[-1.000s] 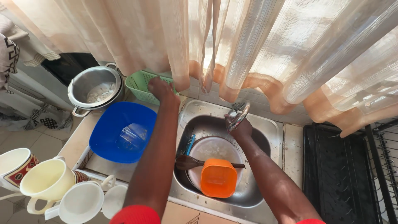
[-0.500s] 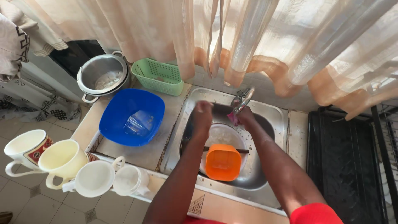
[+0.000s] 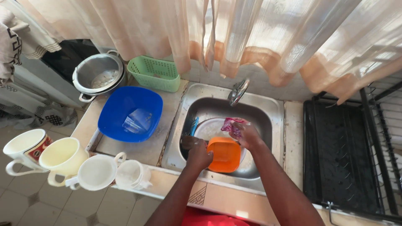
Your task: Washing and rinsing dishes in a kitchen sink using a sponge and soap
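1. Down inside the metal sink, found both hands together now.
2. Saw the left hand pulled back from the green basket near the curtain and lowered to the near left edge of the sink, fingers curled shut on something dark, too hidden to name.
3. Saw the right hand dropped away from the tap, fingers clamped on a pink cloth.
4. Found the orange cup lying in the sink on a white plate, between the two hands and touching both.
5. Left alone on the surface: blue bowl, steel pot, and four pale mugs in a row at the near edge.
6. Looked like washing had moved from fetching things to scrubbing.
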